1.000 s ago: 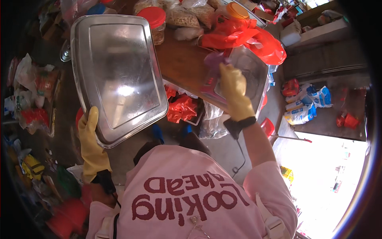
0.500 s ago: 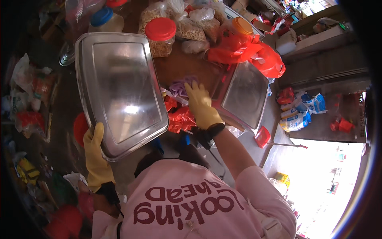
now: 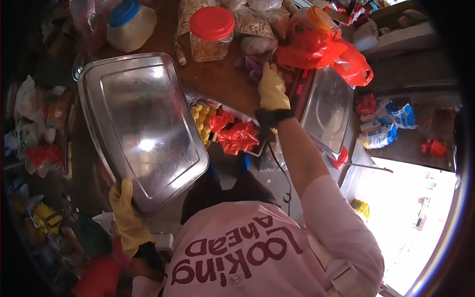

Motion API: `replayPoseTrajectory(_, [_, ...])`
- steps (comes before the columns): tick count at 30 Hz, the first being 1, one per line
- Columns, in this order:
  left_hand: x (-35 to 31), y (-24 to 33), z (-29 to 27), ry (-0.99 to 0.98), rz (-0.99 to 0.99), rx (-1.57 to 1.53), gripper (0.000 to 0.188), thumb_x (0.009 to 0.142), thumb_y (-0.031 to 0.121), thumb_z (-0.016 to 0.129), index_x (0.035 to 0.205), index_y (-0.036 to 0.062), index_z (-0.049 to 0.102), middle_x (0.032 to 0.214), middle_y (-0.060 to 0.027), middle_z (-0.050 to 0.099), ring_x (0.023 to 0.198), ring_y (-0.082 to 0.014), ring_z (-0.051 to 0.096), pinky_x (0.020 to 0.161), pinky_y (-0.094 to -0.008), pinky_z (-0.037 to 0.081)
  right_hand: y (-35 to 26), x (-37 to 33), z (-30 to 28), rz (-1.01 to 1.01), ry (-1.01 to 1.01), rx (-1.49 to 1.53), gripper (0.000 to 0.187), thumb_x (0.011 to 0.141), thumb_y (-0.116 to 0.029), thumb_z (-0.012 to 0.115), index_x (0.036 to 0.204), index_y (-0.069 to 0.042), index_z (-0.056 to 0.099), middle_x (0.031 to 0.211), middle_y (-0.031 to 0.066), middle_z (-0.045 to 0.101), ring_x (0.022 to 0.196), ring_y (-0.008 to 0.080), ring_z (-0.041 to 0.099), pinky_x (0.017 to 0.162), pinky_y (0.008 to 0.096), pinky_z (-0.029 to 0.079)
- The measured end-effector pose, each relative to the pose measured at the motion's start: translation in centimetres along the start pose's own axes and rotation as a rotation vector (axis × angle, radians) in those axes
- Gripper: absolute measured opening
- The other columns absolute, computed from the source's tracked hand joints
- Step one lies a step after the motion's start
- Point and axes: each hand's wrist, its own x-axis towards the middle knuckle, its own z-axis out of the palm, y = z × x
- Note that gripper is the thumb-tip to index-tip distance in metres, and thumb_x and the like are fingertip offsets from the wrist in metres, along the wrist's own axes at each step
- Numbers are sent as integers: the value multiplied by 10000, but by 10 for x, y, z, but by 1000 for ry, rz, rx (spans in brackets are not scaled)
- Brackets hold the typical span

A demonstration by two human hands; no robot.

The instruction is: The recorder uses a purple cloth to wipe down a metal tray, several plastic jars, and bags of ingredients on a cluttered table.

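Observation:
My left hand (image 3: 127, 215), in a yellow rubber glove, grips the lower left corner of a rectangular stainless steel tray (image 3: 143, 123). The tray is tilted, with its flat face toward me and light glinting off it. Farther away, my right hand (image 3: 273, 91), gloved the same way, is on a purple cloth (image 3: 252, 69) lying on the brown tabletop (image 3: 213, 84). Its fingers hide part of the cloth. Just right of that hand stands a weighing scale (image 3: 326, 111) with a metal platform and a lit red display.
Beyond the tray are a red-lidded jar (image 3: 211, 37) and a blue-lidded jar (image 3: 131, 29). A red plastic bag (image 3: 316, 52) partly covers an orange-lidded jar (image 3: 319, 19). Red bags (image 3: 238, 138) fill an opening under the table's near edge. Packages (image 3: 383, 126) lie at right.
My right hand has moved away from me with the purple cloth, to beside the scale's display. The tray has shifted slightly left and down in the picture, still in my left hand.

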Motion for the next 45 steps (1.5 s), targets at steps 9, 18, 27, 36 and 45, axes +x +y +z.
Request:
replayPoseTrajectory(9, [16, 18, 20, -123, 73, -20, 458, 1080, 363, 630, 1316, -28, 597, 1121, -86, 719, 999, -173, 688, 866, -334, 564, -3, -112, -28, -330, 49, -34, 561, 886, -133, 627, 1444, -95, 581, 1430, 168, 600, 1227, 330, 602, 973, 381, 577])
replayPoseTrajectory(18, [4, 67, 58, -322, 129, 57, 306, 1047, 252, 675, 1161, -31, 702, 989, -50, 743, 851, -127, 681, 761, -296, 547, 33, -156, -39, -470, 187, 207, 462, 877, -105, 636, 1337, -68, 641, 1288, 157, 661, 1144, 316, 665, 922, 401, 596])
replayPoseTrajectory(27, [-6, 77, 36, -102, 287, 90, 278, 1038, 272, 699, 1083, -2, 719, 929, 2, 717, 798, -80, 652, 693, -258, 514, -5, -112, -45, -272, 7, 237, 199, 853, -26, 666, 1036, -96, 695, 996, 128, 725, 952, 325, 732, 806, 406, 629])
replayPoseTrajectory(36, [-23, 85, 56, -14, 402, 25, 296, 1046, 261, 694, 1156, -12, 726, 934, 15, 713, 797, -59, 646, 692, -243, 507, 0, -58, -117, -295, 270, 376, 326, 885, -54, 687, 1208, -77, 725, 1165, 97, 739, 1081, 283, 715, 864, 386, 596])
replayPoseTrajectory(45, [-30, 73, 109, -151, 317, -11, 229, 1042, 232, 704, 1123, 20, 728, 937, 24, 726, 770, -54, 655, 680, -228, 517, 24, -113, -161, -309, -205, 1246, 443, 1014, -174, 661, 1430, -36, 599, 1351, 189, 655, 1240, 317, 642, 1016, 405, 530])
